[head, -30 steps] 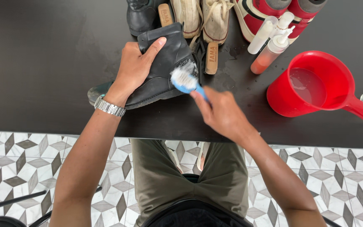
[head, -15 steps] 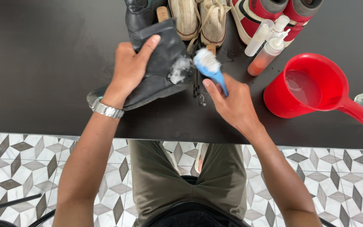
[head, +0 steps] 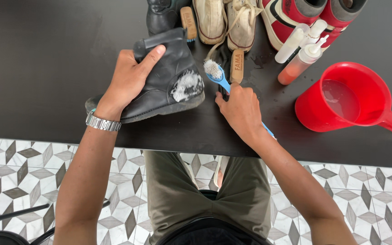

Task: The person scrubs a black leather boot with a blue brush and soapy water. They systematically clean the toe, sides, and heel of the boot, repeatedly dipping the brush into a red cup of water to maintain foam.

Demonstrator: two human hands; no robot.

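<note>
Boot: black leather boot (head: 159,84) lies on its side on the dark table (head: 37,59), a white foam patch on its heel area.
Left hand: left hand (head: 130,77) grips the boot from above, fingers spread over the shaft.
Right hand: right hand (head: 239,109) is closed around a blue brush (head: 218,77), its foamy bristle head raised just beside the boot's heel, not touching it.
Nearby: red scoop (head: 341,100) with water stands to the right; a spray bottle (head: 300,61), a wooden brush (head: 237,66) and pale sneakers (head: 225,20) lie behind.
Wrist: a metal watch (head: 103,122).
</note>
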